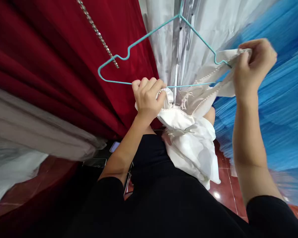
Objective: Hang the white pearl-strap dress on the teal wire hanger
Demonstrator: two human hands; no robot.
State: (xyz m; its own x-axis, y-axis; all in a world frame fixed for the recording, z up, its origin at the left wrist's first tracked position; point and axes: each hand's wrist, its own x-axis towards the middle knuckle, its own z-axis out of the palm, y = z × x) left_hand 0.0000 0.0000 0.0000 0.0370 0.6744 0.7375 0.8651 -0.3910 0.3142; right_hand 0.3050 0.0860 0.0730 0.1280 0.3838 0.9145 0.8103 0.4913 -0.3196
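Spanning the upper middle of the head view, a thin turquoise hanger [180, 16] stands with its hook running out past the top edge. At the bottom bar of the hanger, the left hand [149, 99] has its fingers curled over the bar, with the white garment [188, 142] gathered in the same grip. Beside the hanger's right end, the right hand [255, 66] is closed on a bunched upper edge of that garment, pulled out to the side. The hanger's right tip runs in behind this cloth, while its left end is bare. Below the hanger, the rest of the garment hangs in loose folds, with a pearl-like bead trim [207, 99] along its open neckline.

Behind the hanger are white drapes [161, 39] and a metal frame [180, 49]. To its left hangs red fabric [39, 49], with a glittering strip [98, 34] slanting down to the hanger's left shoulder. Beyond its right end is blue fabric [283, 115], partly blurred. Farther below and left of the hanger lies pale fabric [39, 115]; below and to its right, the red tiled floor [228, 191] shows a bright reflection.
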